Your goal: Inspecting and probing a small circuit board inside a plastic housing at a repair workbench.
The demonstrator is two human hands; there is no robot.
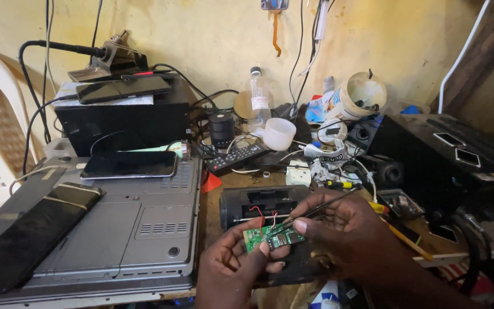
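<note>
Head | cluttered bench (224, 189), yellow wall (212, 34) | left grip (232, 266) pinching circuit board (264, 236) | right grip (338, 229) pinching tweezers (321, 207)

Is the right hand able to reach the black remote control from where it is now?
Probably yes. The right hand holds tweezers at the green circuit board; the remote lies uncovered behind the black speaker case, so the hand must pass over that.

Hands working on a small green circuit board

The left hand (238, 260) pinches the circuit board (264, 236); the right hand (344, 229) holds tweezers (315, 210) against it, above an opened black speaker (258, 204), beside an upturned laptop (121, 229).
</note>
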